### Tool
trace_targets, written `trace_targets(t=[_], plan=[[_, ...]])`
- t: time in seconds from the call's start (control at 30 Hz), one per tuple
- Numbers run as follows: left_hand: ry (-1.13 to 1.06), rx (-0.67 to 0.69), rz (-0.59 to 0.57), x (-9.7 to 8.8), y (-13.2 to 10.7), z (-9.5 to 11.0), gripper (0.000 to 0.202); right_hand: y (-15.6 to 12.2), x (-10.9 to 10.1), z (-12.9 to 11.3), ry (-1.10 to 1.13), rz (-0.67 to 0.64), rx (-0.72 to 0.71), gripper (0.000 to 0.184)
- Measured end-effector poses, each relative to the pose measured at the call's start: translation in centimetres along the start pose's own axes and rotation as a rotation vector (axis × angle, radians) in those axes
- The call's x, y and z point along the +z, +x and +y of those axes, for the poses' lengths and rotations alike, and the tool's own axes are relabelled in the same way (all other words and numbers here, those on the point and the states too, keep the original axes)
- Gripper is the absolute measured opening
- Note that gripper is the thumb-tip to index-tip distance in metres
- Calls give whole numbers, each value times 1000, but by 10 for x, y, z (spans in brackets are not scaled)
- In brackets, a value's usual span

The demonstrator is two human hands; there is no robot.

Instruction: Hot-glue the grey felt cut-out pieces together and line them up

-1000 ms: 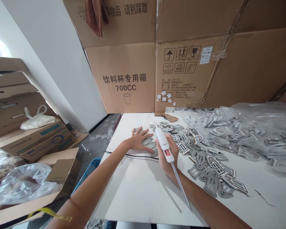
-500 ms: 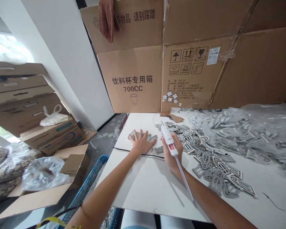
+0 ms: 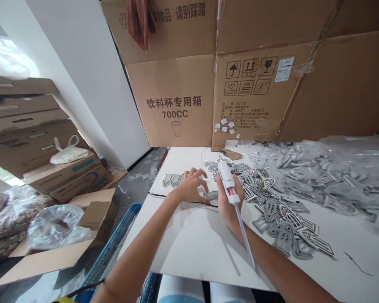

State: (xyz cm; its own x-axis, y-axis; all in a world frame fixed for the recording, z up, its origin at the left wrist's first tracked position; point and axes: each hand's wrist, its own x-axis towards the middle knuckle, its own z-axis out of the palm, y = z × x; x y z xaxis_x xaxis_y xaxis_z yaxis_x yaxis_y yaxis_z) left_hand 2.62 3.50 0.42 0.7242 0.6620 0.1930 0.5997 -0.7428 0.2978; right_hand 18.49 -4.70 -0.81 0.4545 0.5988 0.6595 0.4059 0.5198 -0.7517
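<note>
A white counter (image 3: pixel 189 242) carries a loose heap of flat grey-and-white cutouts (image 3: pixel 270 206) right of centre. Clear plastic (image 3: pixel 356 158) covers more pieces at the far right. Near the left edge lies a row of grey cutouts (image 3: pixel 173 180); a black cable (image 3: pixel 158 194), brown cardboard scrap (image 3: pixel 233 155) and thin dark strand (image 3: pixel 358 265) lie elsewhere.

One head-worn camera looks from above the near side of the table (image 3: pixel 192 248) — forward and down, close over it. It faces the cardboard (image 3: pixel 173 80) behind the table.
</note>
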Motion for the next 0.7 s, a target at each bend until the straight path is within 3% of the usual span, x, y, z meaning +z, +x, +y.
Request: trace_targets(t=[0.27, 0.43, 0.7], plan=[[242, -137, 173, 21, 15, 5, 45, -2, 3, 4, 8, -21, 35, 18], [375, -231, 262, 28, 22, -4, 45, -4, 6, 8, 31, -39, 57, 21], [321, -387, 322, 38, 14, -16, 40, -6, 8, 9, 23, -63, 54, 23]])
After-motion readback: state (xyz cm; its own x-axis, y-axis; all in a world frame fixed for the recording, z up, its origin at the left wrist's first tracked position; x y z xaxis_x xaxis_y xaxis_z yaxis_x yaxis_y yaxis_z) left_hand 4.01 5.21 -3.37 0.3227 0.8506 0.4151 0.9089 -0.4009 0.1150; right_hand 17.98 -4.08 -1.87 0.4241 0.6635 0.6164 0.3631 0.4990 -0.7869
